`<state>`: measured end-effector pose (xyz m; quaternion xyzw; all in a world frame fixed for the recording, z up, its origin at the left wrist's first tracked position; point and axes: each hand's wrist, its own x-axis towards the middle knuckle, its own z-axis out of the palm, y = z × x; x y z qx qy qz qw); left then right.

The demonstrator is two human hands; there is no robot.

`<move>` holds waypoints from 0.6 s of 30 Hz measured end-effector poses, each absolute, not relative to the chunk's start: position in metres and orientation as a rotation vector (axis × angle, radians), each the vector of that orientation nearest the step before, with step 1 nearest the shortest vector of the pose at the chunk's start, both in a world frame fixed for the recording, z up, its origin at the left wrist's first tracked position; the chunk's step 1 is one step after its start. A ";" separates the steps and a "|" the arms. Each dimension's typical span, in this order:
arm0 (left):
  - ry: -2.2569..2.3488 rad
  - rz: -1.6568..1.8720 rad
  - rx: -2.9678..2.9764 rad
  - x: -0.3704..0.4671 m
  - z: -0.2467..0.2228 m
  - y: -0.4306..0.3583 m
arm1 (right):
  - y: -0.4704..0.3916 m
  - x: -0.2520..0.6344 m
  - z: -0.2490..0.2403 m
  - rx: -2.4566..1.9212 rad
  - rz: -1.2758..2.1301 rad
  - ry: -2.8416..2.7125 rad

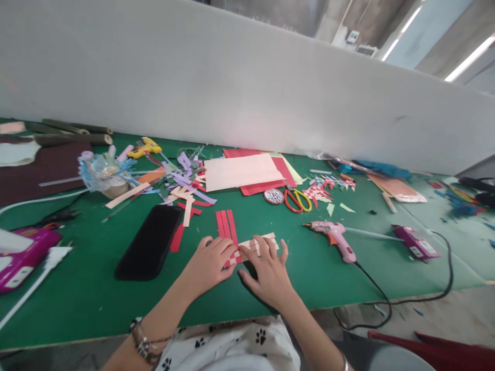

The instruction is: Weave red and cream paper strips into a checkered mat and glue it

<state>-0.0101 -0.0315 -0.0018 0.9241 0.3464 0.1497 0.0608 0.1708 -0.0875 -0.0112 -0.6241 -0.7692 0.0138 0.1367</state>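
A small red and cream checkered weave of paper strips (pixel 233 258) lies flat on the table in front of me. Red strips (pixel 225 224) run from it away from me, and cream strips (pixel 273 239) stick out to the right. My left hand (pixel 211 263) is closed at the weave's left side, its fingertips and thumb against the paper. My right hand (pixel 268 270) rests over the cream strips with fingers spread and thumb apart. Its index fingertip touches the weave's right edge, close to my left fingertips. The hands hide part of the weave.
Left of my hands lies a black phone (pixel 150 242). A pink glue gun (pixel 333 234) with its cord is to the right. Scissors (pixel 297 200), a round case (pixel 274 196), paper sheets (pixel 243 171) and scattered paper scraps (pixel 185 178) are farther back. A grey partition (pixel 240 87) stands behind.
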 end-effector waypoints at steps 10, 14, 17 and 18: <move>1.069 0.455 2.763 -0.009 0.001 -0.032 | -0.087 0.186 -0.012 -1.907 -0.071 -2.173; 1.061 0.458 2.758 -0.009 0.001 -0.032 | -0.086 0.193 -0.010 -1.927 -0.084 -2.141; 1.065 0.447 2.754 -0.010 0.000 -0.032 | -0.086 0.200 -0.010 -1.965 -0.108 -2.105; 1.069 0.443 2.753 -0.010 0.000 -0.032 | -0.085 0.203 -0.010 -1.982 -0.129 -2.085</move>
